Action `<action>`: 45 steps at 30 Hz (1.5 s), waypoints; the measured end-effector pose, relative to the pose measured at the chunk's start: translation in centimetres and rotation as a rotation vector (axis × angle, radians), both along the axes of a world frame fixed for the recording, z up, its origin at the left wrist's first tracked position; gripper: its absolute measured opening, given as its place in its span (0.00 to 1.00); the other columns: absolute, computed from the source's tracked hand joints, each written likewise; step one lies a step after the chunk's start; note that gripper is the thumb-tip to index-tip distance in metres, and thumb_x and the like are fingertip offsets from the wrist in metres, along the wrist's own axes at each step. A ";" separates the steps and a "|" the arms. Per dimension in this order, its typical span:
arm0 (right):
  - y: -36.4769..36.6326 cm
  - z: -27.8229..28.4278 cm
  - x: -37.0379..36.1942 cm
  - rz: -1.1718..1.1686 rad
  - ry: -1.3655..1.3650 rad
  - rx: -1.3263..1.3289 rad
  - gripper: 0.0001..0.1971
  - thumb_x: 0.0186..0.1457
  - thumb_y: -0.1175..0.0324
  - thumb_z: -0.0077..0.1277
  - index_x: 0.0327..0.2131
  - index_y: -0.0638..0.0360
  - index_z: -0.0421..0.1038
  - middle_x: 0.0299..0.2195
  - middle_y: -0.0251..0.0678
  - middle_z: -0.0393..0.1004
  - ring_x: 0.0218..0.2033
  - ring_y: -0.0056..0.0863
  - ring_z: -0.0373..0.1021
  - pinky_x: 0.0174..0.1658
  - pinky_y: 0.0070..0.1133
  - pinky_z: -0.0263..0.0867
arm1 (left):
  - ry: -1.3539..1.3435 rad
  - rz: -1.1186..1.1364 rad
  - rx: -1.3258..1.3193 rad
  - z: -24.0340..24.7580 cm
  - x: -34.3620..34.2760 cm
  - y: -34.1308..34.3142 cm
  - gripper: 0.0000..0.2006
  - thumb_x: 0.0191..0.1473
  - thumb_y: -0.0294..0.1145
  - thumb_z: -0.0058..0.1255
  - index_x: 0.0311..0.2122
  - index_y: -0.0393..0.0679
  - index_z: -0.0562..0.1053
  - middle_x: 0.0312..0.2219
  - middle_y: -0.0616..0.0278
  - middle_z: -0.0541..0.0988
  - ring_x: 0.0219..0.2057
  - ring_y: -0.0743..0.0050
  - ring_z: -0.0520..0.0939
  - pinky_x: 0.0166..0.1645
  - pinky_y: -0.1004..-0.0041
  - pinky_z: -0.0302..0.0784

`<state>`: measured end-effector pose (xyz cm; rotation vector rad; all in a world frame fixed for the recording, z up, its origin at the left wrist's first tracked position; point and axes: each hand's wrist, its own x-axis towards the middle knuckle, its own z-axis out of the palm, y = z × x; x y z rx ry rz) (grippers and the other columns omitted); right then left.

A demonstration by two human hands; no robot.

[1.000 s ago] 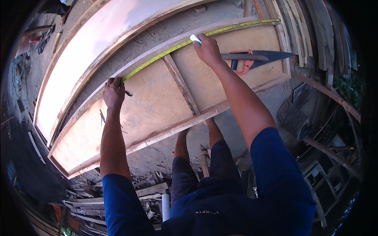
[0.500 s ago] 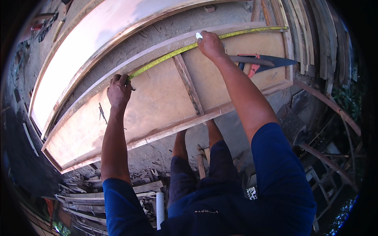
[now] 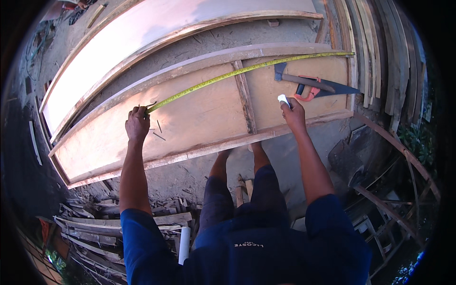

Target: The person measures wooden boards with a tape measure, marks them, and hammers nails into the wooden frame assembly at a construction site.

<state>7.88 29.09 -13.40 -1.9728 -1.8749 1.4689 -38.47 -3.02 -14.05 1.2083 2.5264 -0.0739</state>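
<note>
Evidently, in the head view, the left hand (image 3: 137, 126) has its fingers curled shut around the near end of a long yellow metal tape measure (image 3: 204, 84), whose blade leaves the fingertips and runs off to the right. The case is hidden in the grip, and a thin dark strip (image 3: 151, 105) juts out just beside the fingers. The blade passes over a rough brown wooden crossbar (image 3: 245, 97), though whether it touches the bar I cannot tell, and its far end reaches the right end of a shallow wooden frame (image 3: 204, 150). The right hand (image 3: 293, 115), well apart from the tape, pinches a small white object (image 3: 283, 99) between closed fingers, its kind too small to tell. Inside the frame, over its pale tan board (image 3: 199, 114), lie several things: right of the crossbar, a hatchet with a grey head and a brown wooden handle (image 3: 304, 81), its handle across a handsaw with a dark blade and an orange-red grip (image 3: 339, 90); left of it, near the left hand, thin dark nail-like pieces (image 3: 159, 127).
</note>
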 end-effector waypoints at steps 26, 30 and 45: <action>-20.2 5.1 -3.5 0.062 0.020 -0.210 0.11 0.60 0.66 0.55 0.40 0.65 0.75 0.23 0.29 0.72 0.20 0.16 0.65 0.24 0.19 0.63 | 0.068 0.100 -0.025 7.8 -17.5 -15.5 0.10 0.56 0.36 0.59 0.44 0.56 0.77 0.44 0.69 0.79 0.49 0.62 0.79 0.48 0.56 0.77; -25.5 4.4 -10.5 0.082 0.029 -0.205 0.12 0.60 0.66 0.55 0.42 0.66 0.76 0.24 0.30 0.73 0.21 0.15 0.65 0.25 0.19 0.64 | 0.036 0.099 0.015 3.7 -20.3 -14.5 0.10 0.58 0.38 0.57 0.45 0.57 0.78 0.46 0.68 0.78 0.52 0.64 0.77 0.49 0.54 0.76; -27.9 -2.3 -45.8 0.477 0.116 0.318 0.14 0.58 0.62 0.56 0.37 0.65 0.75 0.33 0.52 0.79 0.36 0.50 0.77 0.42 0.37 0.71 | 0.005 0.082 0.098 -3.3 -23.9 -15.1 0.10 0.56 0.37 0.58 0.44 0.56 0.80 0.48 0.67 0.75 0.53 0.65 0.76 0.52 0.55 0.74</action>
